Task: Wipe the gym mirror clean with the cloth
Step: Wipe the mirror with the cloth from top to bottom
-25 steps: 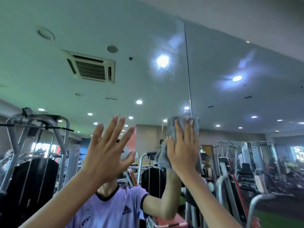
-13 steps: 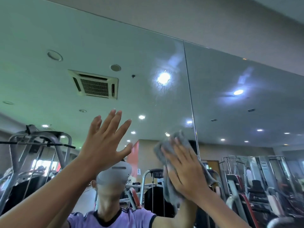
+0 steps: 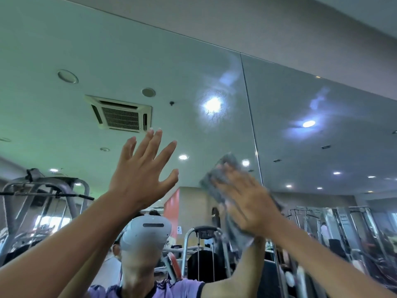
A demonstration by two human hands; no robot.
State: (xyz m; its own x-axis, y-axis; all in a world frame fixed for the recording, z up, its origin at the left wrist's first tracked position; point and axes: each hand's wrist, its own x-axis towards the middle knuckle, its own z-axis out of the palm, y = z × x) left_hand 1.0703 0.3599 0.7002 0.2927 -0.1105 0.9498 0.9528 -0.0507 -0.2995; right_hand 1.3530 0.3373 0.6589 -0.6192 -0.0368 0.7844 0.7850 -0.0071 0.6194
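The gym mirror fills the wall ahead, in two panels that meet at a vertical seam. Smears show on the glass around a reflected ceiling light. My right hand lies flat with straight fingers on a grey cloth and presses it against the glass just left of the seam; the hand is blurred by motion. Part of the cloth hangs below my palm. My left hand is raised beside it, fingers spread and straight, holding nothing; whether it touches the glass I cannot tell.
The mirror reflects a person in a purple shirt wearing a white headset, weight machines at left and right, and a ceiling air-conditioning vent. The mirror's top edge meets a plain wall above.
My right hand has slid the cloth leftward and tilted it, fingers now pointing up-left. The view has tipped upward, showing more of the mirror's top edge. My left hand stays raised.
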